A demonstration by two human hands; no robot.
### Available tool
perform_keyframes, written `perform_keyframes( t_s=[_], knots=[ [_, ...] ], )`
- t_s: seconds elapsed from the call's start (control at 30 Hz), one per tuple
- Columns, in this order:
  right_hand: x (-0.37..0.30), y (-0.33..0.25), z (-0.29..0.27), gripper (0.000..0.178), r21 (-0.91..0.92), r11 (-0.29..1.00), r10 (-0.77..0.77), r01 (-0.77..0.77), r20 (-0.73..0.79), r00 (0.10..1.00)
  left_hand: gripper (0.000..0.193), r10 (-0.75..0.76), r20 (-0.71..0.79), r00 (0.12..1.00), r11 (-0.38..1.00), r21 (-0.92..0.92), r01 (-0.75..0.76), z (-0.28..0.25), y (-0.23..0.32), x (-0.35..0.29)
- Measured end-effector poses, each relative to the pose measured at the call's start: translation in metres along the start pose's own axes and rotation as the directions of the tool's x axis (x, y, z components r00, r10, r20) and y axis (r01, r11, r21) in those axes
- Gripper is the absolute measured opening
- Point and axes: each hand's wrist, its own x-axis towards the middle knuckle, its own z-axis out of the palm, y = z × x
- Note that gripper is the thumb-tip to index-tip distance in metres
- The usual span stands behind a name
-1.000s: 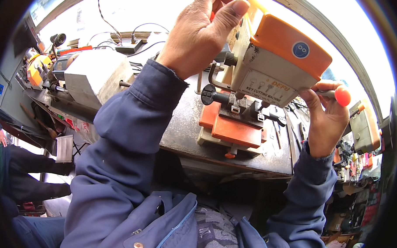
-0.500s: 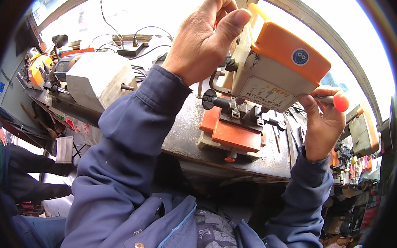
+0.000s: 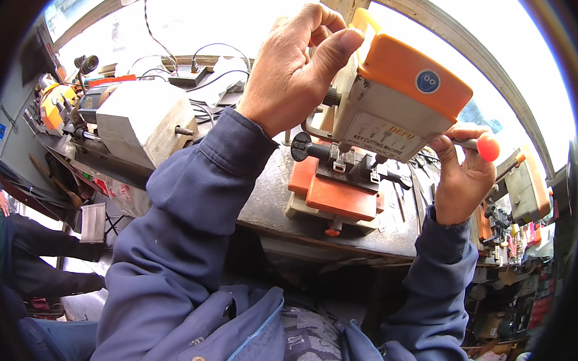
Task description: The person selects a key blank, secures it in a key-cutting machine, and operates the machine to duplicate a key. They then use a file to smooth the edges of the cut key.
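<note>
An orange and cream key cutting machine stands on the worktop before me. My left hand is closed at the upper left of its cover, thumb against the orange edge; the curled fingertips are partly hidden, so what they grip cannot be made out. At the machine's right side my right hand is wrapped round a metal lever with a red ball knob. Below the head sit two black clamps, the left with a black wing knob, on an orange carriage.
A grey box-shaped machine stands on the left of the worktop, with cables and a power strip behind it. Another cream and orange machine is at far right. A person's dark-trousered legs show at far left.
The view has shifted slightly, so the machine and both hands appear a little further left. The left hand's fingers have turned slightly; the right hand keeps its hold on the lever.
</note>
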Motion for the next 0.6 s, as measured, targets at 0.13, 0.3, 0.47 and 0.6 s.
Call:
perform_keyframes(
  t_s=[0.13,0.3,0.47,0.6],
  knots=[
    [0.0,0.001,0.003,0.028,0.159,0.986,0.053,-0.045,-0.046,0.998,0.058,-0.014,0.005,1.0,1.0,-0.014,0.014,0.001,0.001,0.0],
    [-0.001,0.006,-0.009,0.029,-0.009,1.0,-0.004,0.005,0.099,0.995,0.057,-0.036,0.012,0.999,0.999,-0.034,0.036,0.001,0.001,-0.002],
    [0.007,0.011,-0.013,0.05,0.117,0.992,0.034,-0.052,0.146,0.989,0.052,-0.041,0.017,0.999,0.997,-0.063,0.042,-0.001,0.002,-0.005],
    [0.014,0.009,-0.013,0.072,0.174,0.981,0.043,-0.084,0.224,0.974,0.05,-0.009,0.011,1.0,0.998,-0.062,0.01,-0.004,0.005,-0.007]
  ],
)
